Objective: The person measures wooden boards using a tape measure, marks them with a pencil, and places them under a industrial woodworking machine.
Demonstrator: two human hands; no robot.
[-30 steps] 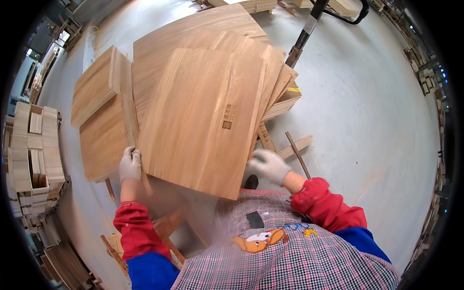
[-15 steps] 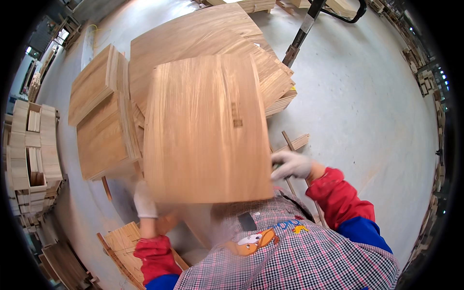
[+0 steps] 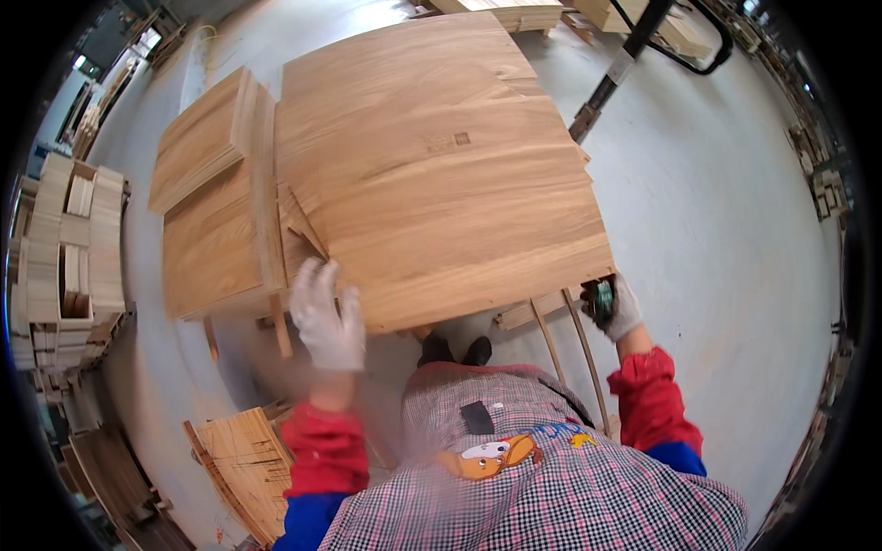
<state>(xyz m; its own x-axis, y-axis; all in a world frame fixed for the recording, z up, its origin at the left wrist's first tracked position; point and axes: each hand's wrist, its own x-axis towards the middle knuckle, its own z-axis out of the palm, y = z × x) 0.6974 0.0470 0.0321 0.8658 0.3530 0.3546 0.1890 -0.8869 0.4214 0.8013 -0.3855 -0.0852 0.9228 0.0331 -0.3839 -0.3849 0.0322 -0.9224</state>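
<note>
Watch that wide, light-brown wooden panel [image 3: 459,211] in front of you: push on one corner only and I reckon it could swivel into the smaller brown wooden boards [image 3: 216,253] on its left. Your white-gloved left hand [image 3: 329,320] is up by the near left corner, fingers spread, gripping nothing. Your white-gloved right hand [image 3: 626,309] is at the near right corner, fingers curled round a small green-and-black object [image 3: 603,301], which might scuff the wood.

There are two hands [image 3: 328,321] [image 3: 625,308], one stamped board [image 3: 441,197], one green tool [image 3: 603,301] and one apron [image 3: 560,487].
</note>
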